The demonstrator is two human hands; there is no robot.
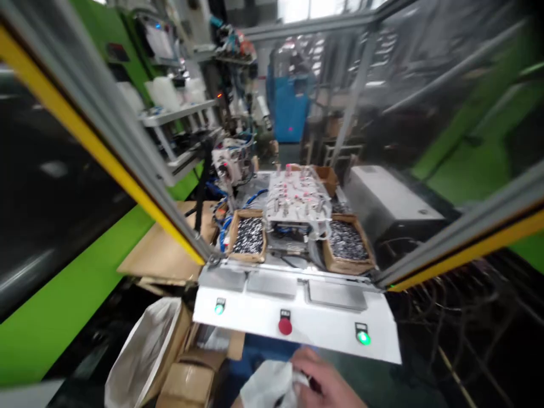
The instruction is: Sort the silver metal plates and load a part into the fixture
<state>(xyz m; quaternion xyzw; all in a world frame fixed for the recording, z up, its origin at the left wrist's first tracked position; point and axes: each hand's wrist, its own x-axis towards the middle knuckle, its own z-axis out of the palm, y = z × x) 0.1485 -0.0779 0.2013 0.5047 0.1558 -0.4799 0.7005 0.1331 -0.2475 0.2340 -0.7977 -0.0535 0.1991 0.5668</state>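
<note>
My right hand (325,381) is at the bottom edge of the view, just below the white control panel (255,317). Its fingers are closed on a crumpled white bag or cloth (267,386); blur hides what exactly it is. My left hand is not in view. On the panel, a red round button (284,326) sits between two lit green buttons (219,307) (362,338). Behind the panel stands a metal fixture (297,201) with several pink-topped parts.
Two cardboard boxes of small dark metal parts (249,235) (348,241) flank the fixture. A box lined with a white bag (144,351) and a closed carton (191,382) sit at lower left. Yellow-edged guard frames (106,153) (463,249) slant on both sides.
</note>
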